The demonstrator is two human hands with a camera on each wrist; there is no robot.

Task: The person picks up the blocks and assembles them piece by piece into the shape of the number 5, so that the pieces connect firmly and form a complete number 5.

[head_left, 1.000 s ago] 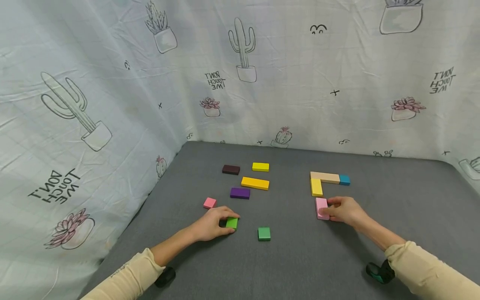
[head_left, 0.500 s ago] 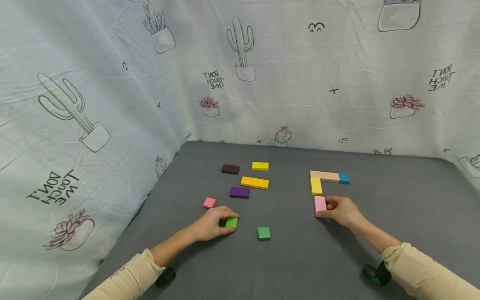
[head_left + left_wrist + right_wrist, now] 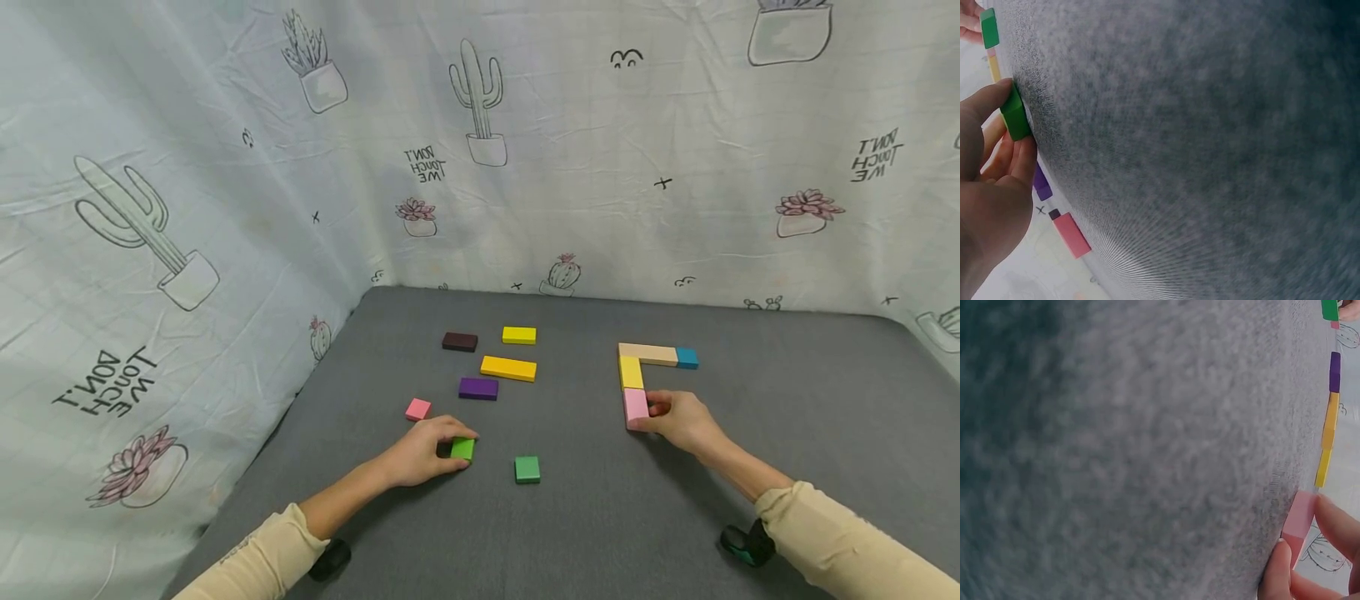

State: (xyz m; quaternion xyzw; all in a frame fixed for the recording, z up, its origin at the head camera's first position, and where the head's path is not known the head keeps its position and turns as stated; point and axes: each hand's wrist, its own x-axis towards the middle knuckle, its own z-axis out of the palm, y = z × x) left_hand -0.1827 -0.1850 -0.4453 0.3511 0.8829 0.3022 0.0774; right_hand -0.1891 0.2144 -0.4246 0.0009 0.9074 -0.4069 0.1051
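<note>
My right hand (image 3: 681,419) pinches a light pink block (image 3: 636,408) at the right of the grey table; the block's far end meets the near end of a yellow block (image 3: 632,372). That one joins a long beige block (image 3: 648,354), with a blue block (image 3: 687,357) at its right end. Left of the middle, my left hand (image 3: 426,450) holds a lime green block (image 3: 462,449) between thumb and fingers. In the left wrist view its fingers wrap the green block's (image 3: 1015,115) ends, close over the cloth. In the right wrist view thumb and fingers grip the pink block (image 3: 1299,515).
Several loose blocks lie at the left and middle: dark brown (image 3: 460,342), bright yellow (image 3: 519,335), orange-yellow (image 3: 508,368), purple (image 3: 478,388), coral pink (image 3: 418,409) and green (image 3: 527,469). A white printed curtain (image 3: 570,167) borders the table (image 3: 585,533) at the back and left.
My right hand has moved the light pink block away from me and slightly left, closing the gap to the yellow block. My left hand has stayed on the lime green block.
</note>
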